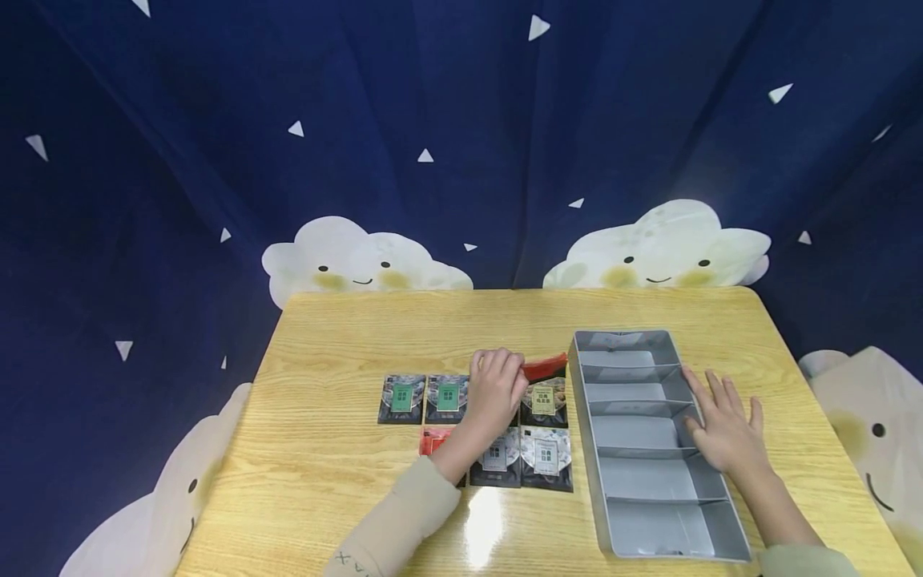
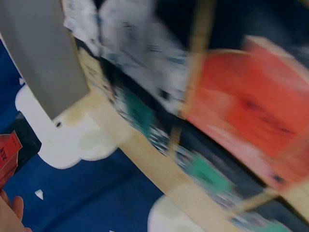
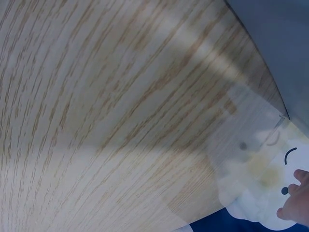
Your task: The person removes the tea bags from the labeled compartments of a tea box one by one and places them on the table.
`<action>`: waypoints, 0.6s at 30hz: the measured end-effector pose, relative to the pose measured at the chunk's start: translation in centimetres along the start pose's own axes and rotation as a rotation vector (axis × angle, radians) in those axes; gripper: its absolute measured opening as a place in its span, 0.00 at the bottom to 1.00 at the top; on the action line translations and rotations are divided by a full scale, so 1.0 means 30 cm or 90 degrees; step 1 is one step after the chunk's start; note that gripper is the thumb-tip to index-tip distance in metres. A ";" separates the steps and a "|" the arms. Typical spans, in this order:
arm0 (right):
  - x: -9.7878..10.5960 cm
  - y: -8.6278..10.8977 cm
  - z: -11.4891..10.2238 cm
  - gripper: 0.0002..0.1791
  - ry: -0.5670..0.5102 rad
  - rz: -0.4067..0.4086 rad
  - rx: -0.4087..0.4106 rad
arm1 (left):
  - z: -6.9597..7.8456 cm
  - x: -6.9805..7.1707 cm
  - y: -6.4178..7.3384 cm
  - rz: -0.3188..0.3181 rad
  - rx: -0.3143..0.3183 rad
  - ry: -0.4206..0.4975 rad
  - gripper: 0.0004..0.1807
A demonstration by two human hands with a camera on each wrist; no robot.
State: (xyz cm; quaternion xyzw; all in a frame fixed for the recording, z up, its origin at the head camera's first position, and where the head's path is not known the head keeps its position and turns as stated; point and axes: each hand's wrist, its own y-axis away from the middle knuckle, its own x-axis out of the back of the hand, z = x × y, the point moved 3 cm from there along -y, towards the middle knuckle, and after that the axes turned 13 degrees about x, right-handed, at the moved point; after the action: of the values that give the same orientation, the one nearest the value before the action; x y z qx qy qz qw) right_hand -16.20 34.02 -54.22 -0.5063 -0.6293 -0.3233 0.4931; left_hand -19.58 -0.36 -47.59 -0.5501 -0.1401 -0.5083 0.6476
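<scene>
A red and black sachet (image 1: pixel 545 369) is pinched in my left hand (image 1: pixel 496 389), held up just left of the grey divided box (image 1: pixel 642 473). That sachet (image 2: pixel 10 153) also shows at the left edge of the left wrist view. Below the hand several flat sachets lie in two rows: green-labelled ones (image 1: pixel 402 398), a yellow-labelled one (image 1: pixel 544 401), white-labelled ones (image 1: pixel 546 457) and a red one (image 1: pixel 435 440) partly covered by my forearm. On the box's right wall rests my right hand (image 1: pixel 728 429), its fingers spread and the thumb over the rim.
The box has several compartments in a column, split by thin dividers (image 1: pixel 645 450). It stands on the right part of a wooden table (image 1: pixel 324 344). Behind the table hangs a dark blue curtain (image 1: pixel 461 120) with clouds and white triangles.
</scene>
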 end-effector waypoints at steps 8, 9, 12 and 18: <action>0.002 0.001 0.000 0.43 0.007 0.001 -0.004 | -0.170 0.093 0.079 -0.009 0.049 -0.003 0.07; 0.002 0.002 -0.001 0.43 0.007 0.002 -0.005 | -0.191 0.102 0.088 -0.014 0.056 -0.005 0.07; 0.004 0.003 -0.003 0.43 0.005 0.005 -0.004 | -0.250 0.129 0.118 -0.027 0.081 -0.020 0.06; 0.002 0.002 -0.001 0.43 0.004 0.006 -0.001 | -0.347 0.192 0.187 -0.059 0.129 -0.038 0.05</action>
State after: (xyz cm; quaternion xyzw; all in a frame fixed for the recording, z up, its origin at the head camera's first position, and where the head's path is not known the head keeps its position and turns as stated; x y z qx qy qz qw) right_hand -16.13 34.02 -54.16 -0.5083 -0.6251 -0.3230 0.4965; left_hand -16.39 -12.84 -50.22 -0.4895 -0.2350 -0.5043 0.6715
